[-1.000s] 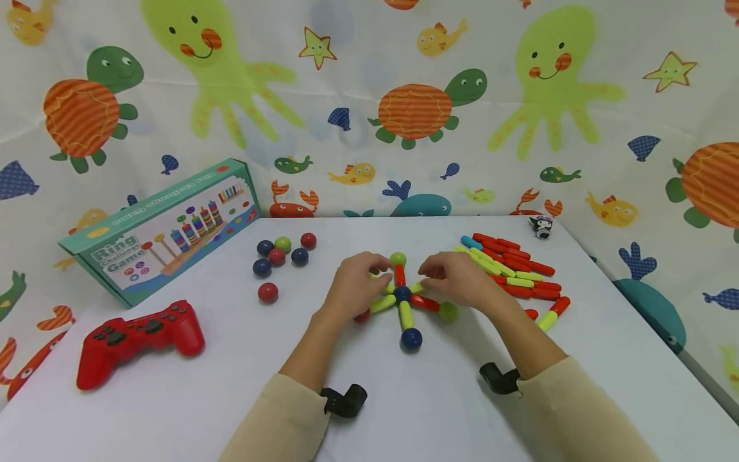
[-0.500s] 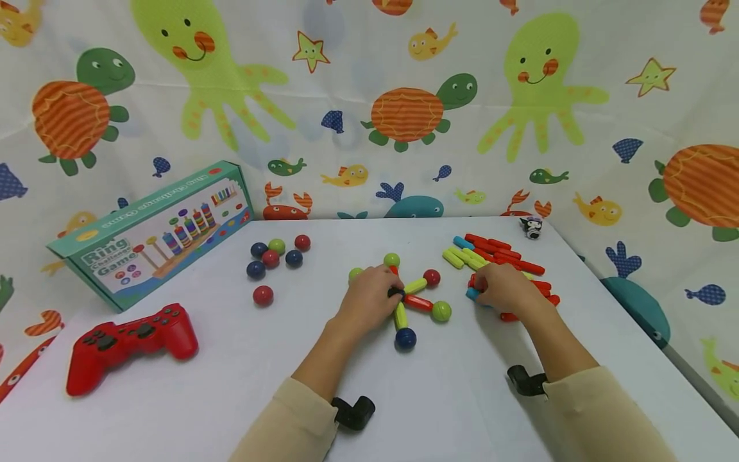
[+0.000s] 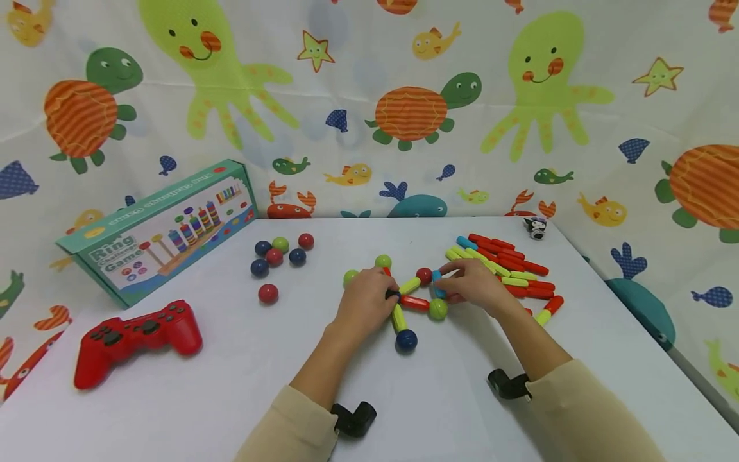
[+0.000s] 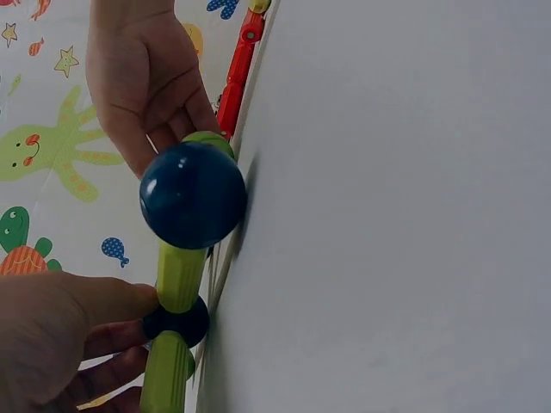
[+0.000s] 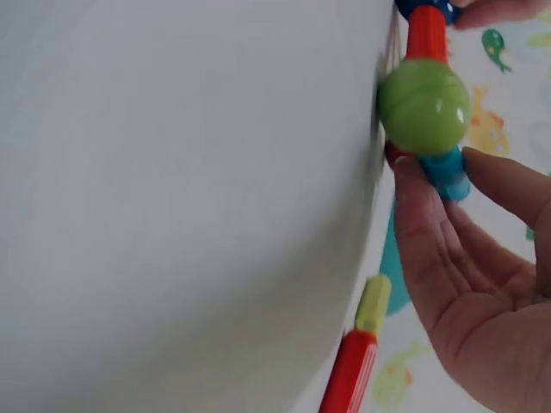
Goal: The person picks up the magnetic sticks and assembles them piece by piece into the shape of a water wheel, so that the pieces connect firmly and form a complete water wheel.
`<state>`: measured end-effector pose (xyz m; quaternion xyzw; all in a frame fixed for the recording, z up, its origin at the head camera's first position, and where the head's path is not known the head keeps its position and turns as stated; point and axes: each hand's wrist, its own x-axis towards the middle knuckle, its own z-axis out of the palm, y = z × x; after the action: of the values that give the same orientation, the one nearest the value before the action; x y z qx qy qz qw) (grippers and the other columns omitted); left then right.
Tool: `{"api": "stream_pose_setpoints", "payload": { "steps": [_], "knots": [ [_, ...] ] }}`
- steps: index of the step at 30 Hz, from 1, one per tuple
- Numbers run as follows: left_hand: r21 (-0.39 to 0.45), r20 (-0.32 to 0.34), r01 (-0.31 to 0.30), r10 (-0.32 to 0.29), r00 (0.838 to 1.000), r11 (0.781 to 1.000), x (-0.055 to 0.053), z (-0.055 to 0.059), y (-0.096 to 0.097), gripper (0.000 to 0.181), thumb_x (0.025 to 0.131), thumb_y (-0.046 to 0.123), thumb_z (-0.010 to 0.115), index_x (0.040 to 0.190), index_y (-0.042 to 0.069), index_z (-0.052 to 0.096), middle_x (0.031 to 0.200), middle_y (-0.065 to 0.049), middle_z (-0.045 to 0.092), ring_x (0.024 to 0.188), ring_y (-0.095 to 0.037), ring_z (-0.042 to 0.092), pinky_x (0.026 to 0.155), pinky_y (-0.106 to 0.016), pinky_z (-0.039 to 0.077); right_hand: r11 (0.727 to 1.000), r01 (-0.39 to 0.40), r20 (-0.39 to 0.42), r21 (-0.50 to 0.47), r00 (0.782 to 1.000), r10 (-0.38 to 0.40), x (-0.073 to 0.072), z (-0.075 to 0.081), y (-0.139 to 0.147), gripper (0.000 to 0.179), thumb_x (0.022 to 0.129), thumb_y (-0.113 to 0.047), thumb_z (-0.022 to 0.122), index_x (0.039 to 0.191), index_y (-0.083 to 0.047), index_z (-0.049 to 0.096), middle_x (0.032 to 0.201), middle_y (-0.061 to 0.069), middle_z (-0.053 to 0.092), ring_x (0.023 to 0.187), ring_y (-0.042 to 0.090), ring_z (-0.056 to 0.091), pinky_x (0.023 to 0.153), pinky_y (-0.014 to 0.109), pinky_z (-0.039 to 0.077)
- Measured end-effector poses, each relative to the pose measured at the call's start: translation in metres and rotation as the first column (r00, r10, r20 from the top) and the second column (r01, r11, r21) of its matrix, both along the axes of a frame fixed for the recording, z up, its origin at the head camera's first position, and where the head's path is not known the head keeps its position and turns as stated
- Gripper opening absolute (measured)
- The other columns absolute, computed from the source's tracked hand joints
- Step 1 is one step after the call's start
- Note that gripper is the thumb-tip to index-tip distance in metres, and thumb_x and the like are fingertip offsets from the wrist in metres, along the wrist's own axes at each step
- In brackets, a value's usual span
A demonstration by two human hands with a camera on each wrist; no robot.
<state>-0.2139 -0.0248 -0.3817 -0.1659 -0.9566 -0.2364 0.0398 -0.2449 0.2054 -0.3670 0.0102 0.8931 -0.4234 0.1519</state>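
A star-shaped build of magnetic rods and balls lies mid-table in the head view. My left hand [image 3: 366, 298] pinches the dark blue centre ball [image 4: 196, 318], fingers and thumb at its side. From it, yellow-green and red rods [image 3: 415, 303] run out to a dark blue ball [image 3: 407, 341], a green ball [image 3: 438, 310], a red ball [image 3: 424, 276] and others partly behind the hand. My right hand [image 3: 476, 285] pinches a light blue rod [image 5: 445, 175] between thumb and fingers. This rod stands right at the red and green balls on the right side.
To the right lies a pile of red and yellow-green rods [image 3: 510, 256] with a light blue one. Several loose balls [image 3: 274, 257] sit at the back left. A red game controller [image 3: 138, 337], a green game box [image 3: 167, 231] and a small figurine [image 3: 535, 228] stand around.
My left hand took hold of the centre ball. My right hand went to the rod pile, picked up a light blue rod and brought it left to the build's red and green balls.
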Motion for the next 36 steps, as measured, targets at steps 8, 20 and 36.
{"api": "stream_pose_setpoints", "payload": {
  "steps": [8,20,36],
  "knots": [
    [-0.007,-0.047,-0.061,0.061,0.997,0.998,0.003,-0.004,0.0,0.021,0.09,0.019,0.082,0.109,0.01,0.081,0.104,-0.005,0.071,0.091,-0.02,0.061,0.084,-0.032,0.057,0.998,0.025,0.027,0.059,0.999,-0.027,-0.003,-0.003,-0.022,0.042,0.097,-0.023,0.071,0.133,0.0,0.065,0.102,0.012,0.065,0.077,0.016,0.065,0.072,0.024,0.06],
    [-0.03,-0.087,-0.048,0.045,0.995,0.998,0.005,-0.003,0.0,0.02,0.09,0.02,0.082,0.106,0.008,0.081,0.098,-0.005,0.071,0.091,-0.02,0.061,0.083,-0.032,0.056,0.991,-0.004,-0.013,0.136,1.0,0.006,-0.008,-0.006,-0.03,0.036,0.098,-0.024,0.07,0.128,-0.005,0.07,0.11,0.013,0.067,0.09,0.022,0.061,0.072,0.023,0.053],
    [-0.027,-0.009,-0.022,0.022,1.0,0.999,0.001,-0.001,-0.009,0.029,0.091,0.026,0.08,0.118,0.015,0.079,0.112,-0.006,0.072,0.108,-0.024,0.063,0.097,-0.046,0.053,0.989,-0.073,-0.125,0.132,0.988,0.09,-0.03,-0.009,-0.034,0.028,0.101,-0.025,0.066,0.125,-0.01,0.07,0.124,0.013,0.07,0.112,0.029,0.061,0.096,0.039,0.055]
  ]
}}
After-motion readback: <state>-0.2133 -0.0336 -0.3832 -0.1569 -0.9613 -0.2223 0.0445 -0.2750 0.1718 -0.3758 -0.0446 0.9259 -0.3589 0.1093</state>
